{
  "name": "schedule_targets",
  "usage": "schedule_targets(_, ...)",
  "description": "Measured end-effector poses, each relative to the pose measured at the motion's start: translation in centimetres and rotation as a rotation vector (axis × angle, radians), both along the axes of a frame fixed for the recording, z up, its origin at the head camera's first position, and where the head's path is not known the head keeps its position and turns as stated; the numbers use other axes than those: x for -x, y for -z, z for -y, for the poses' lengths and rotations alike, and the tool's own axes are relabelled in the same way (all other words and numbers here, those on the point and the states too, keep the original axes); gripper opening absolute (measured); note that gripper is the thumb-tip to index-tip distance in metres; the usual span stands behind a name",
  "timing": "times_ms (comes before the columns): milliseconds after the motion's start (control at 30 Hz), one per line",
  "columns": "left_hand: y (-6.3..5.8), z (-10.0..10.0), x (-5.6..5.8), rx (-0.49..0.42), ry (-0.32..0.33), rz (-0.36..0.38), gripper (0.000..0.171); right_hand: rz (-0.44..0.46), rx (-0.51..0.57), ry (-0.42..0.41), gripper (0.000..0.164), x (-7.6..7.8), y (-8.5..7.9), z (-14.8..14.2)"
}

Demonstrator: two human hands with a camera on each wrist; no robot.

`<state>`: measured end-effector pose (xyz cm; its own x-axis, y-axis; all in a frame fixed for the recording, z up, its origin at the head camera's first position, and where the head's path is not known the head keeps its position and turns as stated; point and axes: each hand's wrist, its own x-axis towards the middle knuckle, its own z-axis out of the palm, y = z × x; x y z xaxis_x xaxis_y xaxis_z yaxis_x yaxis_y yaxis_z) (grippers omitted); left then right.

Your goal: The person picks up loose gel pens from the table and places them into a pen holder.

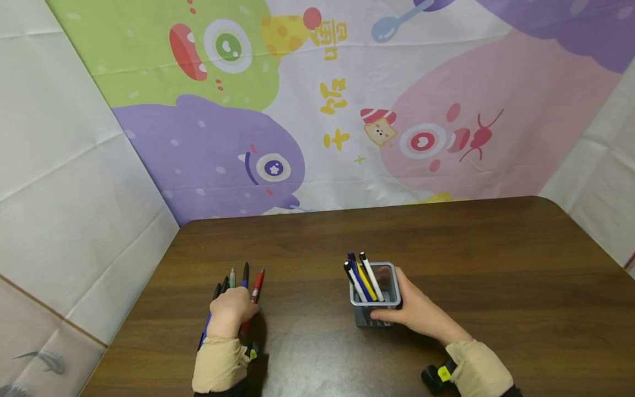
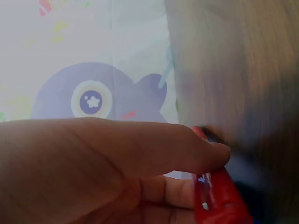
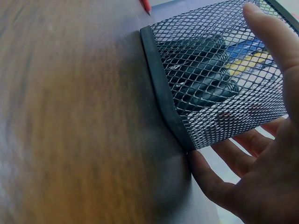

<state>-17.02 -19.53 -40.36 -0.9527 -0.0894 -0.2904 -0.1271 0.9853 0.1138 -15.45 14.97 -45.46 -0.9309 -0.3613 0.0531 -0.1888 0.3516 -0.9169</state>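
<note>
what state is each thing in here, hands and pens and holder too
left hand: thumb and fingers pinching the red pen
red pen: held, partly covered by the thumb
green pen: partly hidden by the left hand, can't tell if held
right hand: gripping the mesh holder
mesh holder: upright, open-topped, partly filled
yellow pen: leaning inside the holder
backdrop: hung up, creased

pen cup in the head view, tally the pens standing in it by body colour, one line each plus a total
white pens: 2
blue pen: 1
yellow pen: 1
total showing in the pen cup: 4
</note>
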Motion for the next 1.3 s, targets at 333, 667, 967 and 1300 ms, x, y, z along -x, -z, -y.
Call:
schedule_targets(333, -0.6, 0.0, 0.0, -0.023, 0.064, -0.116, 0.019, 0.002, -0.001, -0.003, 0.082, 0.0, 0.0, -0.1)
schedule_targets(667, -1.9, -0.8, -0.3, -0.063, 0.065, -0.369, 0.021, 0.001, 0.0, 0.002, 0.082, 0.1, 0.1, 0.0)
schedule_targets(967, -3.2, -1.7, -0.9, -0.159, 0.087, -0.594, 0.012, -0.004, -0.017, 0.015, 0.082, 0.1, 0.1, 0.0)
schedule_targets(1300, -4.3, -3.1, -1.4, -0.243, 0.084, -0.889, 0.009, -0.001, -0.029, 0.019, 0.083, -0.1, 0.0, 0.1)
